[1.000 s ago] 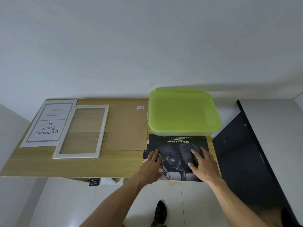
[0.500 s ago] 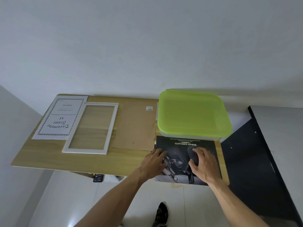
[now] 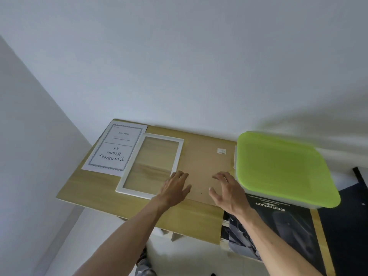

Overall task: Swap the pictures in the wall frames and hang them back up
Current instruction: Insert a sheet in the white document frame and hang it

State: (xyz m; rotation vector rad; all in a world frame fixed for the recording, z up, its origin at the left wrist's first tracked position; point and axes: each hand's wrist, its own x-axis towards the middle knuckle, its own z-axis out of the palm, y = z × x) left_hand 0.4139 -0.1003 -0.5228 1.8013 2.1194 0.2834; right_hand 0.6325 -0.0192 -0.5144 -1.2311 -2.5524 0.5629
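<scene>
The bench (image 3: pixel 103 198) is pale yellow-tan wood with faint grain. At its far left lies a white certificate sheet (image 3: pixel 116 149) with a scalloped grey-blue border and dark lettering. Beside it, the frame (image 3: pixel 178 154) is plain white. The backing board (image 3: pixel 203 166) is flat brown with a small white label (image 3: pixel 221 151). The box lid (image 3: pixel 282 170) on the right is bright lime green. The near-right poster (image 3: pixel 278 226) is black with white lettering.

Wooden table (image 3: pixel 99 193) against white wall (image 3: pixel 179 66). Plastic storage box with lime-green lid (image 3: pixel 282 170) at table's far right corner, lid closed. Black panel (image 3: pixel 346 226) beyond table's right edge. Pale floor (image 3: pixel 95 236) below near edge.
</scene>
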